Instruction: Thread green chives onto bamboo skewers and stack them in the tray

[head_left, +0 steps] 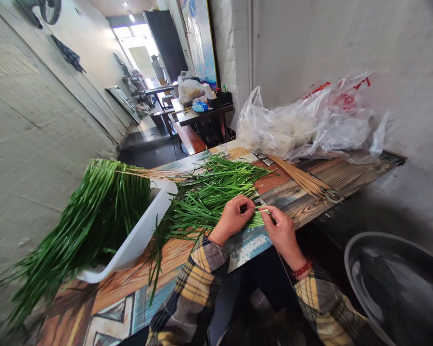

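Observation:
My left hand (236,216) is closed in a pinch on the pale stem ends of some garlic chives (255,221) at the table's near edge. Just to its right, my right hand (279,230) pinches at the same stem ends. A thin bamboo skewer (283,265) runs down from under my right palm towards my lap; its upper end is hidden by the hand. Loose garlic chives (212,185) lie spread over the table beyond my left hand, leaves to the left and stems to the right.
At left, a white plastic tub (144,245) holds a thick heap of skewered chives (104,211). More bamboo skewers (303,178) lie at right, before plastic bags (310,125) along the wall. A large grey basin (393,283) stands low at right. Further tables (202,113) and a person (158,69) are behind.

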Demonstrator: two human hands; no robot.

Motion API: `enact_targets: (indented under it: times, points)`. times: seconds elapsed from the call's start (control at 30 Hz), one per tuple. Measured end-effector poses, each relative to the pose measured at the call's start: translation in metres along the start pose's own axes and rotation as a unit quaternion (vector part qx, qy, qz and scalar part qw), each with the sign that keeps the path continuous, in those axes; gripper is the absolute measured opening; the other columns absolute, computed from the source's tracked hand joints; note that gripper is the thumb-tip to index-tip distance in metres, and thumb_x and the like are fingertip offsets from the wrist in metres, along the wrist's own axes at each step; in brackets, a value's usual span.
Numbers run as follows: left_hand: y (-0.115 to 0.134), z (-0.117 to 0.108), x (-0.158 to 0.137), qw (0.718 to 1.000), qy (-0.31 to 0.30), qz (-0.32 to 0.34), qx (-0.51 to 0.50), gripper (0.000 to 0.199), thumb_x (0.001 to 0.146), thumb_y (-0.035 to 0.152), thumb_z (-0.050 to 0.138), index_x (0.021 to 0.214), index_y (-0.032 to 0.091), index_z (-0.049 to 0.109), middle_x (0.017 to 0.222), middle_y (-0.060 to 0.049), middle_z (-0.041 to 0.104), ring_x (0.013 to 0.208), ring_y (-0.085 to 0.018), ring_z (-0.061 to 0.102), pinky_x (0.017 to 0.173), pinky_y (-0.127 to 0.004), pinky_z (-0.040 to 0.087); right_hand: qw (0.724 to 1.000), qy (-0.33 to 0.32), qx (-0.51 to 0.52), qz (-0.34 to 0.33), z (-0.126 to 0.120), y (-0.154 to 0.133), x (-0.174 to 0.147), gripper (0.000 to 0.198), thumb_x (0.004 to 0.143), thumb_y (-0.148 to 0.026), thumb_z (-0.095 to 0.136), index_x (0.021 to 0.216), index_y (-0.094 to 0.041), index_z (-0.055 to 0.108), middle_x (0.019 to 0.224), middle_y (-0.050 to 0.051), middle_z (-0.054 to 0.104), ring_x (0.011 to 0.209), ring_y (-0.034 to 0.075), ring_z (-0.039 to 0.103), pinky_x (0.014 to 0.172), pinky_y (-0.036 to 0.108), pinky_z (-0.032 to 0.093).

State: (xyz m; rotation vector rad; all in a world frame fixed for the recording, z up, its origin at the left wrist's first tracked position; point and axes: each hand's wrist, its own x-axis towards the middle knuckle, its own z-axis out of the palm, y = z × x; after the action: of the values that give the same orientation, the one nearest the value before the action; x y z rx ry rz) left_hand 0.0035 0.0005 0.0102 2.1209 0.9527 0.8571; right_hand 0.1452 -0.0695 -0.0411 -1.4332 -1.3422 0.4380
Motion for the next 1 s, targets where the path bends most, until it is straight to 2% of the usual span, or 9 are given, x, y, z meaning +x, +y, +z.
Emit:
enact_targets:
  times: [0.13,0.3,0.5,0.63,0.73,0.9,1.0]
  points:
    - [0.0000,0.0003,-0.0008,1.000,-0.008,-0.002,-0.011,0.009,0.078,0.014,0.055,0.074,0.013,0.062,0.070,-0.001,0.057,0.065,-0.010,0.049,0.062,-0.021,0.039,1.000,-0.001,-0.003,-0.005,0.0001,0.0013,0.0003,0.030,0.091,-0.041,0.046,0.097,-0.019,0.066,0.085,0.005,0.071,0.072,0.018,0.064,0.070,0.028,0.048]
    - [0.0002,0.0003,-0.0012,0.999,-0.023,-0.008,-0.028,0.014,0.083,0.021,0.052,0.077,0.013,0.061,0.073,-0.001,0.059,0.068,-0.011,0.050,0.065,-0.022,0.039,1.000,-0.001,-0.006,-0.002,-0.0002,0.0006,0.0000,0.029,0.091,-0.040,0.047,0.097,-0.019,0.066,0.086,0.005,0.071,0.074,0.018,0.065,0.072,0.028,0.048]
    - [0.0011,-0.0001,-0.0004,0.998,-0.020,-0.022,-0.048,0.014,0.085,0.021,0.049,0.075,0.013,0.057,0.068,0.001,0.052,0.064,-0.009,0.044,0.061,-0.021,0.036,1.000,-0.009,-0.009,0.009,-0.0015,-0.0024,0.0004,0.028,0.090,-0.038,0.047,0.096,-0.018,0.066,0.087,0.005,0.071,0.079,0.018,0.065,0.074,0.028,0.047]
    - [-0.0023,0.0017,-0.0015,0.997,-0.003,-0.032,-0.067,0.009,0.083,0.018,0.050,0.086,0.014,0.057,0.069,0.002,0.052,0.063,-0.010,0.044,0.060,-0.020,0.036,1.000,-0.013,-0.009,0.010,-0.0020,-0.0025,0.0003,0.028,0.090,-0.038,0.047,0.097,-0.018,0.066,0.085,0.005,0.071,0.079,0.018,0.065,0.072,0.028,0.047]
    - [-0.0037,0.0021,-0.0022,0.996,0.002,-0.031,-0.080,0.014,0.082,0.015,0.049,0.094,0.015,0.056,0.068,0.002,0.051,0.063,-0.010,0.044,0.060,-0.020,0.037,1.000,-0.015,-0.012,0.009,-0.0019,-0.0012,0.0001,0.029,0.090,-0.038,0.046,0.098,-0.018,0.065,0.082,0.005,0.070,0.077,0.018,0.064,0.068,0.027,0.047]
    - [-0.0006,-0.0013,-0.0014,0.997,-0.031,-0.009,-0.076,0.017,0.080,0.010,0.043,0.080,0.015,0.059,0.077,-0.001,0.058,0.075,-0.012,0.052,0.070,-0.022,0.042,1.000,-0.010,-0.014,0.007,-0.0010,0.0014,0.0001,0.030,0.090,-0.041,0.045,0.097,-0.019,0.065,0.080,0.004,0.069,0.073,0.018,0.063,0.065,0.027,0.047]
    - [0.0027,-0.0049,-0.0017,0.996,-0.043,-0.007,-0.081,0.017,0.082,0.012,0.043,0.080,0.014,0.060,0.078,-0.002,0.059,0.075,-0.013,0.053,0.071,-0.022,0.043,1.000,-0.010,-0.014,0.006,-0.0012,0.0017,0.0001,0.030,0.090,-0.040,0.045,0.097,-0.019,0.065,0.079,0.005,0.069,0.073,0.018,0.063,0.066,0.027,0.047]
